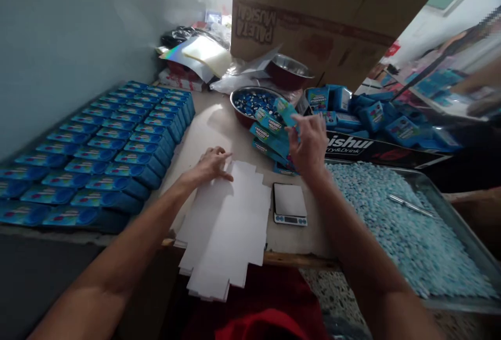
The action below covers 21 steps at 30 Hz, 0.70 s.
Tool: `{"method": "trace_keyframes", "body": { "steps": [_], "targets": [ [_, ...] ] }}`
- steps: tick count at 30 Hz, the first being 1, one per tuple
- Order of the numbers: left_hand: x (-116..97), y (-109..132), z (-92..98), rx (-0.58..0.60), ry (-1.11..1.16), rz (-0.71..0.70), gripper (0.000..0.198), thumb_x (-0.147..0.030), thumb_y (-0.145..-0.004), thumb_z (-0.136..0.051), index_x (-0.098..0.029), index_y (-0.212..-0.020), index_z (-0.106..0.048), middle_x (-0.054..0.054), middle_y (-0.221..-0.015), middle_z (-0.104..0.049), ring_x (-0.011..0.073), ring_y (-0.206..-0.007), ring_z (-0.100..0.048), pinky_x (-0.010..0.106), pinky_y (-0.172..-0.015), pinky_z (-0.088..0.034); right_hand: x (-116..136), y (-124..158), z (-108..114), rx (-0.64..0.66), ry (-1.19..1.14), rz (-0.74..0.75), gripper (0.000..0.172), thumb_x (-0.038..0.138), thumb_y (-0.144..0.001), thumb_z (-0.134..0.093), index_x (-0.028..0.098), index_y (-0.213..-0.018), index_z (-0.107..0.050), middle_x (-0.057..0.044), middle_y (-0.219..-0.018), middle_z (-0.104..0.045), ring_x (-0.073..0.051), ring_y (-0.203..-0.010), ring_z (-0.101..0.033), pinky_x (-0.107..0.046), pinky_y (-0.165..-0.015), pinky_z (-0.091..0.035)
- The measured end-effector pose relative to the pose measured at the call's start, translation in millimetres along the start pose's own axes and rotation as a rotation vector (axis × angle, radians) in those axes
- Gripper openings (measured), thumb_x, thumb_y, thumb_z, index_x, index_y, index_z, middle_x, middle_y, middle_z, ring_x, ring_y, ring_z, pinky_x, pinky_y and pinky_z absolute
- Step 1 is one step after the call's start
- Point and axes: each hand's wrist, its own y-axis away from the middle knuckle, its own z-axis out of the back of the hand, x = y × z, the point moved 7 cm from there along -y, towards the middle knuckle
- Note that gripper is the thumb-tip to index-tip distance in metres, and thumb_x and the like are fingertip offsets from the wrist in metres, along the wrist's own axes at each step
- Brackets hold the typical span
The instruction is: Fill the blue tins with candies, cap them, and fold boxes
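My left hand (pixel 213 165) rests at the far left corner of a stack of white die-cut card blanks (pixel 230 225), thumb and forefinger apart. The stack overhangs the table's front edge. My right hand (pixel 310 142) is raised over a pile of small blue printed boxes (pixel 270 134). Its thumb and forefinger close on the edge of a blue box (pixel 285 110) standing tilted on that pile; the grip is partly blurred. Below that hand lies a small digital scale (pixel 289 202) with a bare plate.
Rows of filled blue boxes (pixel 97 147) stand at left. Behind are a bowl of wrapped candies (pixel 254 101), a metal bowl (pixel 289 66) and a large cardboard box (pixel 313 22). At right, a tray (pixel 462 215) holds pale blue candies and a metal tool (pixel 410 205); a carton (pixel 348 144) holds blue packs.
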Motion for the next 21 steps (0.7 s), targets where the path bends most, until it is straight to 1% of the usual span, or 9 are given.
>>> {"method": "trace_keyframes", "body": {
  "steps": [1,3,5,8,10,13,16,19,21],
  "targets": [
    [-5.0,-3.5,-2.6,0.038,0.009,-0.042,0.077,-0.056,-0.059,-0.092,-0.027,-0.127,-0.071,0.01,-0.126,-0.062,0.0314,-0.114,-0.056,0.038,-0.101,-0.046,13.8,20.5,-8.5,0.066,-0.053,0.017,0.035,0.03,-0.105,-0.044,0.017,-0.13,-0.064,-0.014,-0.121,-0.066,-0.027,-0.115,-0.057,-0.041,-0.101,-0.044],
    [-12.1,-3.4,-6.7,0.082,0.022,-0.09,0.065,-0.056,-0.065,-0.089,-0.027,-0.122,-0.075,0.01,-0.12,-0.065,0.0308,-0.111,-0.057,0.037,-0.098,-0.047,38.6,66.6,-38.9,0.359,-0.099,0.028,0.032,0.034,-0.103,-0.05,0.018,-0.128,-0.065,-0.013,-0.116,-0.067,-0.027,-0.108,-0.061,-0.038,-0.095,-0.048],
    [-14.1,3.0,-7.4,0.069,0.034,-0.073,0.059,-0.055,-0.072,-0.085,-0.024,-0.122,-0.075,0.011,-0.116,-0.066,0.0314,-0.11,-0.058,0.038,-0.096,-0.048,49.7,103.7,-64.7,0.551,-0.069,-0.048,0.054,0.045,-0.096,-0.064,0.015,-0.141,-0.055,-0.017,-0.123,-0.064,-0.031,-0.114,-0.058,-0.041,-0.094,-0.049],
    [-15.1,14.3,-4.9,0.028,0.047,-0.019,0.057,-0.053,-0.073,-0.084,-0.02,-0.119,-0.074,0.012,-0.112,-0.066,0.0318,-0.108,-0.059,0.039,-0.095,-0.049,51.4,123.1,-87.7,0.664,-0.019,-0.131,0.093,0.063,-0.083,-0.075,0.013,-0.153,-0.041,-0.022,-0.134,-0.056,-0.037,-0.124,-0.051,-0.046,-0.098,-0.048],
    [-18.6,18.3,-1.7,0.009,0.031,-0.004,0.056,-0.05,-0.071,-0.086,-0.018,-0.116,-0.074,0.013,-0.112,-0.066,0.0331,-0.109,-0.059,0.04,-0.096,-0.05,48.5,120.4,-94.8,0.712,0.0,-0.138,0.095,0.071,-0.076,-0.076,0.013,-0.146,-0.049,-0.021,-0.133,-0.056,-0.038,-0.122,-0.052,-0.048,-0.098,-0.047],
    [-24.2,21.1,10.6,-0.084,-0.001,0.018,0.039,-0.04,-0.074,-0.084,-0.02,-0.106,-0.075,0.013,-0.113,-0.067,0.0333,-0.113,-0.059,0.039,-0.094,-0.049,42.7,113.9,-97.0,0.747,0.017,-0.153,0.083,0.073,-0.069,-0.08,0.015,-0.125,-0.064,-0.019,-0.126,-0.058,-0.036,-0.115,-0.057,-0.046,-0.094,-0.049],
    [-24.8,27.0,30.8,-0.202,0.026,0.056,0.007,-0.029,-0.082,-0.072,-0.023,-0.086,-0.072,0.008,-0.104,-0.071,0.028,-0.102,-0.064,0.035,-0.088,-0.048,40.5,111.3,-90.8,0.678,-0.032,-0.161,0.078,0.07,-0.066,-0.084,0.017,-0.122,-0.067,-0.018,-0.127,-0.058,-0.037,-0.117,-0.055,-0.048,-0.097,-0.048],
    [-20.8,36.1,55.0,-0.197,0.228,0.106,0.01,-0.033,-0.08,-0.069,-0.024,-0.076,-0.069,0.002,-0.079,-0.071,0.0212,-0.075,-0.063,0.03,-0.074,-0.047,35.6,108.0,-71.7,0.497,-0.276,-0.24,0.095,0.062,-0.061,-0.091,0.018,-0.139,-0.058,-0.018,-0.136,-0.056,-0.038,-0.126,-0.049,-0.052,-0.107,-0.042],
    [-20.2,44.8,77.6,-0.198,0.452,0.129,0.018,-0.04,-0.074,-0.076,-0.022,-0.077,-0.07,0.001,-0.072,-0.07,0.0177,-0.066,-0.06,0.027,-0.067,-0.046,28.8,110.9,-60.7,0.459,-0.638,-0.412,0.1,0.053,-0.059,-0.093,0.018,-0.144,-0.053,-0.016,-0.135,-0.058,-0.035,-0.124,-0.052,-0.05,-0.107,-0.042]
  ]
}}
